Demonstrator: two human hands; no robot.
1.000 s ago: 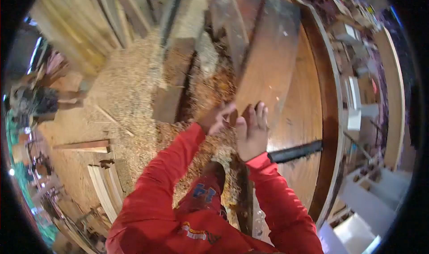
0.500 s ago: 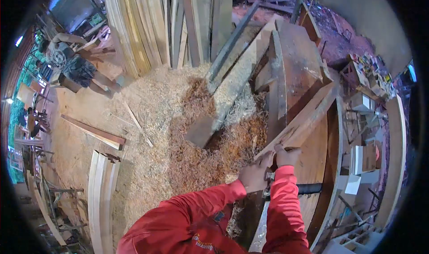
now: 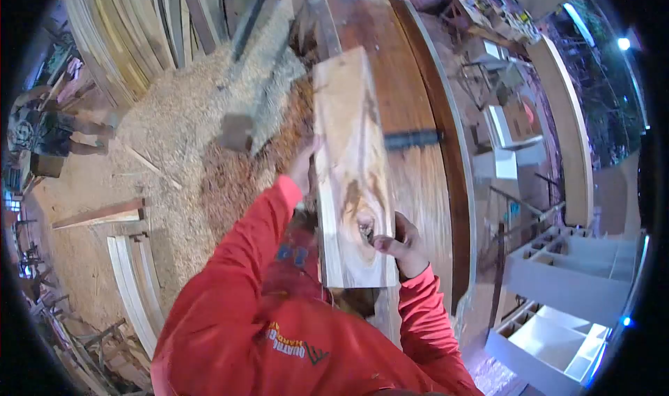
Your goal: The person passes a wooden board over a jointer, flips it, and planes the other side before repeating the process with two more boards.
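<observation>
A pale wooden board (image 3: 348, 159) with a dark knot near its close end lies lengthwise in front of my chest, above the workbench. My left hand (image 3: 303, 166) grips its left edge about halfway along, its fingers partly hidden. Near the lower right corner, my right hand (image 3: 405, 246) holds the opposite edge, thumb on the upper face beside the knot and the other fingers partly behind the board. Under and beyond the board stretches the brown wooden bench top (image 3: 418, 208), with a dark bar (image 3: 412, 140) across it.
Wood shavings (image 3: 188, 89) cover the floor to the left, and long planks (image 3: 132, 34) lean at the back. Two white compartmented trays (image 3: 550, 344) stand at lower right, near a long board (image 3: 564, 117). A person (image 3: 52, 131) is at far left.
The board has turned from slanting away to the right to lying lengthwise before me. My hands have moved from its near end to opposite edges. The view has swung right.
</observation>
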